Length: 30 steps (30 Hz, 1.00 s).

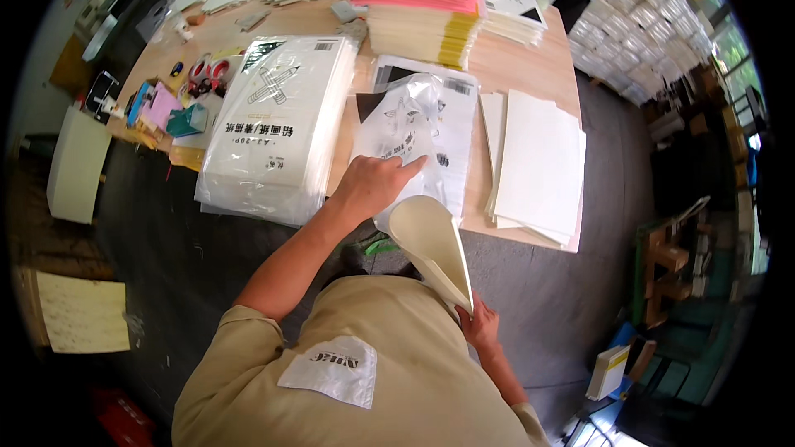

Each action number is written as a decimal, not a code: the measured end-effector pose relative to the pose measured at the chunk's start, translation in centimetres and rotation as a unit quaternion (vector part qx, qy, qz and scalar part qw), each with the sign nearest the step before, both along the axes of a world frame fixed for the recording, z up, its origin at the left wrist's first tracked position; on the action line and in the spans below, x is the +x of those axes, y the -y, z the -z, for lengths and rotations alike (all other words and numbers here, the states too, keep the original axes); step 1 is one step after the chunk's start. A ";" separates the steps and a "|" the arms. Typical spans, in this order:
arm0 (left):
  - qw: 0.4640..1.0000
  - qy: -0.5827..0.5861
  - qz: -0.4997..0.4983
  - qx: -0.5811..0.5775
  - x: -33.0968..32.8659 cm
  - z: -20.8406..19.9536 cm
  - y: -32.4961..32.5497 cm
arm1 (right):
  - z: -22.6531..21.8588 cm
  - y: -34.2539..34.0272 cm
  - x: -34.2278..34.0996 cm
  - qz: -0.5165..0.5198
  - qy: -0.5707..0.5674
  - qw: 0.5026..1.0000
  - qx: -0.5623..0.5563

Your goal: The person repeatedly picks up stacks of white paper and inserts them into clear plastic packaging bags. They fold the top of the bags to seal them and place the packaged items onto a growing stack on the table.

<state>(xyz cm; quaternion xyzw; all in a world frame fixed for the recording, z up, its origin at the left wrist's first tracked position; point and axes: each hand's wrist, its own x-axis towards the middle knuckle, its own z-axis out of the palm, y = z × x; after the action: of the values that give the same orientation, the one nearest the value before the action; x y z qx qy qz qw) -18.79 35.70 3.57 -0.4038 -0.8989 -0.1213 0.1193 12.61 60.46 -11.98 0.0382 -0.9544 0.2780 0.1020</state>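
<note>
My left hand (pixel 377 185) is closed on the near part of a clear plastic bag (pixel 403 128), with its index finger stretched to the right. The bag lies over printed white packaging sheets (pixel 454 136) at the table's front. My right hand (pixel 479 322), low beside my body, grips one end of a curled stack of white paper (pixel 432 247). The stack's far end bends up near the bag's near edge. Whether any of it lies inside the bag, I cannot tell. Part of my left hand's grip is hidden under its knuckles.
Left of the bag is a thick pile of bagged paper packs (pixel 273 128). Loose white sheets (pixel 542 161) lie on the table's right (pixel 534 74). Behind stands a tall stack of pink and cream sheets (pixel 426 0). Tape rolls (pixel 209 70) lie left; wrapped packs (pixel 642 37) stand beyond, near a person.
</note>
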 end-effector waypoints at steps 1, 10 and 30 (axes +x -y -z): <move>1.000 0.017 0.021 -0.006 -0.2 -0.3 0.0 | 0.0 1.1 0.0 0.015 0.009 1.000 0.009; 0.981 0.050 0.181 -0.040 1.2 2.1 -0.4 | -0.2 8.0 -2.7 0.129 0.138 0.981 0.052; 0.965 0.047 0.251 0.056 6.8 3.0 2.1 | 3.0 11.0 -28.2 0.154 0.096 0.809 -0.559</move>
<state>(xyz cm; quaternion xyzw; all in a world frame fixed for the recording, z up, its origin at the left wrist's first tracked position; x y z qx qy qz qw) -12.00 33.59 0.58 -0.6030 -0.7651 -0.2165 0.0648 -15.54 49.41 -15.02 -0.1996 -0.6325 0.7464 0.0548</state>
